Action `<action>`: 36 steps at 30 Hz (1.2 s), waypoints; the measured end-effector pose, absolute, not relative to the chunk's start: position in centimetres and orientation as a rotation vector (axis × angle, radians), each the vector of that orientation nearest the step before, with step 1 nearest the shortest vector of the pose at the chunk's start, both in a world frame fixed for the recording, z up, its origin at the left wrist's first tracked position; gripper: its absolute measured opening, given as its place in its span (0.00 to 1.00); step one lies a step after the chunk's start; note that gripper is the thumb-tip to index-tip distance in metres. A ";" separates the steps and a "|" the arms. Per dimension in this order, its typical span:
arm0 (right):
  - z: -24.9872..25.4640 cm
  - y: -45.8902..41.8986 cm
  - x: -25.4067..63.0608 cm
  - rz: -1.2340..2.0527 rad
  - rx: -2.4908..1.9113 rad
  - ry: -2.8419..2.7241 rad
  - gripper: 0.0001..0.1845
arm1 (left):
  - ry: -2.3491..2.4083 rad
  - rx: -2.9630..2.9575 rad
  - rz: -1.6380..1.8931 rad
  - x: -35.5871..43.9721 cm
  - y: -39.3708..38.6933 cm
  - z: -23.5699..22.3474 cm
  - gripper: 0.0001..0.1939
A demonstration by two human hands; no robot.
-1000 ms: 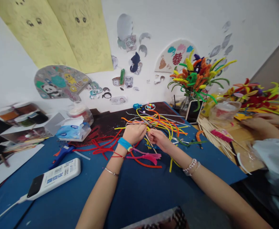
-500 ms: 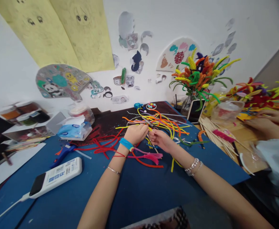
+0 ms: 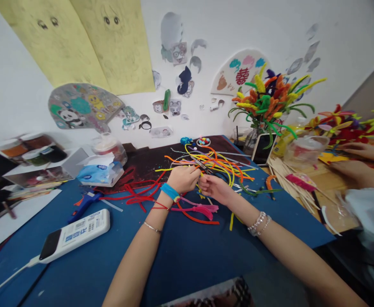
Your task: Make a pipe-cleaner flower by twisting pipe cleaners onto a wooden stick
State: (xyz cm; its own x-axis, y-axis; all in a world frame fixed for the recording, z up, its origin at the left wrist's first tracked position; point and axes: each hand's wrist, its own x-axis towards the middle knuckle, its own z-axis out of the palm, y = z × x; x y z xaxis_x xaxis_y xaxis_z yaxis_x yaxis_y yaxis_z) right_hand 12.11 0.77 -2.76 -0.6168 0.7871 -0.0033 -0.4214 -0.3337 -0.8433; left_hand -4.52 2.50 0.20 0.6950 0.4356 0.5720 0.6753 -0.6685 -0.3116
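1. Head view, looking down on a blue mat (image 3: 187, 268): both forearms reaching in from the bottom edge, hands close together at the near side of a loose heap of pipe cleaners (image 3: 219, 164) in yellow, orange and grey.
2. Left hand (image 3: 182, 179): palm down, with a blue wristband (image 3: 170, 192) at the wrist, fingers pressed together and pinching a small metal-tipped tool (image 3: 201, 165), too small to tell as scissors or pliers.
3. Right hand (image 3: 214, 189): just beside the left hand, back upward, fingers curled and held close together, tips near the tool; whether pinching anything, impossible to tell from this angle.
4. Tool's place: between the two hands, its tip lying over the near strands of the heap, above the blue mat.
5. Around the hands: red pipe cleaners (image 3: 136, 195) left of the left wrist, a pink tuft (image 3: 199, 209) and an orange loop (image 3: 193, 217) just below both hands.
6. Open room: bare blue mat below and between the forearms, running to its right edge; a blue hot glue gun (image 3: 84, 205) and a white power bank (image 3: 75, 234) well apart on the left.
7. Far right: another person's hands (image 3: 358, 164) on a wooden table (image 3: 326, 194), beyond a spread of bamboo skewers (image 3: 286, 185), well clear of the heap.
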 end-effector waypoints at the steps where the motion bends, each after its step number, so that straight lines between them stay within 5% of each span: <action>1: -2.8 0.7 12.1 2.007 -0.532 -1.099 0.09 | -0.872 -2.402 -0.664 -4.4 2.4 0.1 0.12; 8: -2.7 0.9 12.1 1.941 -0.487 -1.125 0.09 | -1.174 -2.581 -0.984 -3.5 2.6 0.0 0.12; 18: -2.3 1.5 12.9 1.557 -0.657 -1.465 0.12 | -1.663 -3.718 -1.642 -3.6 2.7 1.7 0.13; 36: -3.0 2.0 13.3 1.437 -0.675 -1.758 0.15 | -2.005 -3.524 -2.099 -3.3 3.2 0.6 0.19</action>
State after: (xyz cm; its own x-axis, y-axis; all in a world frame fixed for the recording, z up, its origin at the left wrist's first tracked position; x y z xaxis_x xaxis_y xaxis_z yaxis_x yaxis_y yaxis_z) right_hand 13.29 1.99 -2.97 -0.5763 0.7866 0.2215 -0.0606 0.2291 -0.9715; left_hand -3.31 3.15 0.55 0.5366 0.8434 -0.0276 -0.0662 0.0747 0.9950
